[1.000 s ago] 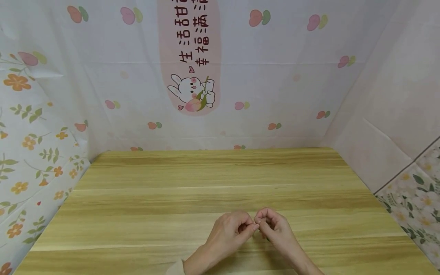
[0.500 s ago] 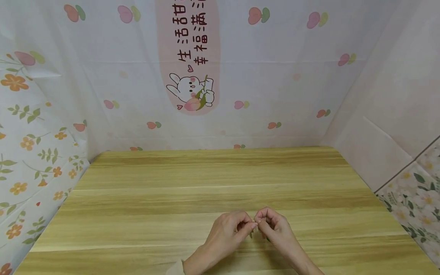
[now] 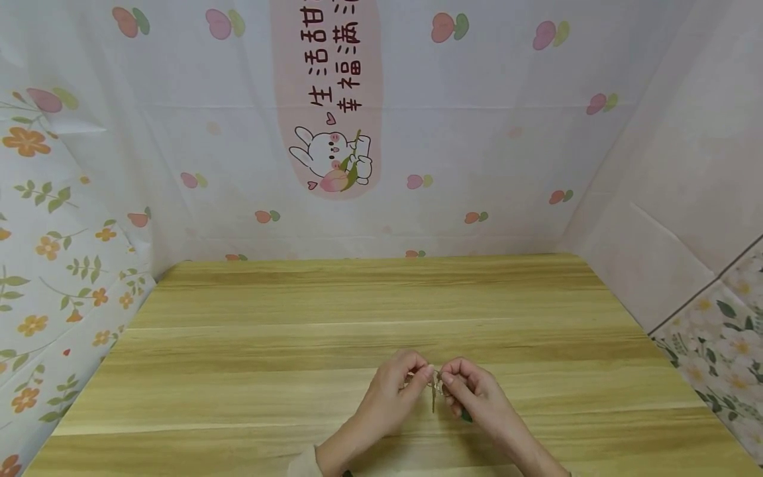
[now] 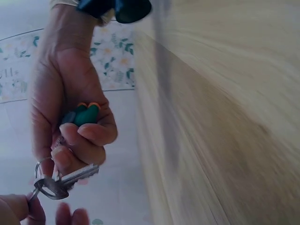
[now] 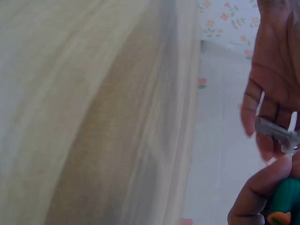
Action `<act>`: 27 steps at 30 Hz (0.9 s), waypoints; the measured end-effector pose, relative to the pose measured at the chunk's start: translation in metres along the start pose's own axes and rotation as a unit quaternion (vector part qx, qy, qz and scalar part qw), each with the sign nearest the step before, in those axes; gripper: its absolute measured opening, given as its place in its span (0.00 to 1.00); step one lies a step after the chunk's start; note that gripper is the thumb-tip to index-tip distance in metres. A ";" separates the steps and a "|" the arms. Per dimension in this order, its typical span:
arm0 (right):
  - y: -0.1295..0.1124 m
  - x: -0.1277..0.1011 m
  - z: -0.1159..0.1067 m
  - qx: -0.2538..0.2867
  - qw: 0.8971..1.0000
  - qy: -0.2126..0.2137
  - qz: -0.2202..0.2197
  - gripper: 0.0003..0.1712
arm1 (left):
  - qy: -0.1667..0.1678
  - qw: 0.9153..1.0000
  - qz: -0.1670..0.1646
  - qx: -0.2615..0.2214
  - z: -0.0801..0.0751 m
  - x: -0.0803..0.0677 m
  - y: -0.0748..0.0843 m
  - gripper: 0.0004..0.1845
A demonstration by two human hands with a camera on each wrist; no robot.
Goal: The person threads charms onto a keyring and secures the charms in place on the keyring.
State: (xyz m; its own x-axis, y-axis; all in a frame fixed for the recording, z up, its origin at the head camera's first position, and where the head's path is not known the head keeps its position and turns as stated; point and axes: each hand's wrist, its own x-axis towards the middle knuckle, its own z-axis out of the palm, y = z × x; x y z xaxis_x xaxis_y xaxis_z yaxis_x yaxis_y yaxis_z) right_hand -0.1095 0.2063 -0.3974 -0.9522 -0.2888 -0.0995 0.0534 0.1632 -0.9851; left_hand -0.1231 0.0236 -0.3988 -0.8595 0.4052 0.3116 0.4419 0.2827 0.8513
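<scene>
Both hands meet near the table's front, holding parts of one keychain. My left hand (image 3: pixel 387 391) pinches the metal key ring (image 4: pixel 38 168) between thumb and finger. A silver key (image 4: pixel 75 179) hangs from that ring between the hands; the head view shows the key (image 3: pixel 434 396) pointing down. My right hand (image 3: pixel 479 397) grips the other side of the ring, with its lower fingers curled round a green charm (image 4: pixel 86 114) edged in orange. Part of the charm is hidden in the palm, and only a bit of green shows from above.
The wood-grain table (image 3: pixel 298 344) spreads out beyond the hands. A white printed curtain (image 3: pixel 477 119) stands behind it, with floral sheets (image 3: pixel 59 265) at the left side. A dark object (image 4: pixel 133 9) sits at the right wrist.
My left hand has risen a little and moved slightly left and away from the right hand. The key, mostly hidden before, now hangs in plain sight between them.
</scene>
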 end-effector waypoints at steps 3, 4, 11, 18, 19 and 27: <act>-0.002 0.002 -0.002 0.005 0.999 -0.039 -0.004 0.18 | -0.024 0.998 -0.032 -0.042 -0.002 0.002 0.000 0.14; -0.002 0.003 -0.003 0.001 0.999 -0.050 -0.010 0.18 | -0.031 0.997 -0.043 -0.052 -0.003 0.003 -0.001 0.14; -0.001 0.007 -0.007 -0.034 0.996 -0.081 -0.034 0.18 | -0.057 0.982 -0.124 -0.132 -0.004 0.006 -0.007 0.15; 0.003 0.013 -0.012 -0.092 0.988 -0.086 -0.088 0.13 | -0.065 0.974 -0.172 -0.133 -0.009 0.010 -0.015 0.16; 0.004 0.014 -0.013 -0.109 0.986 -0.081 -0.098 0.11 | -0.069 0.979 -0.164 -0.102 -0.010 0.010 -0.016 0.15; 0.016 0.023 -0.011 -0.333 0.922 -0.060 -0.188 0.07 | -0.092 0.984 -0.103 0.116 -0.019 0.010 -0.032 0.09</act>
State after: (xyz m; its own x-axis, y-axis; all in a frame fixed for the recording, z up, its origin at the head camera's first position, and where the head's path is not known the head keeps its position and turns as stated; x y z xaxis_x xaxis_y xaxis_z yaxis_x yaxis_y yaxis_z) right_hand -0.1342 0.2120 -0.4138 -0.8240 -0.5381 0.1773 -0.5078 0.5627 -0.6523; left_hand -0.1509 0.0023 -0.4150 -0.8854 0.4628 0.0435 0.3284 0.5566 0.7632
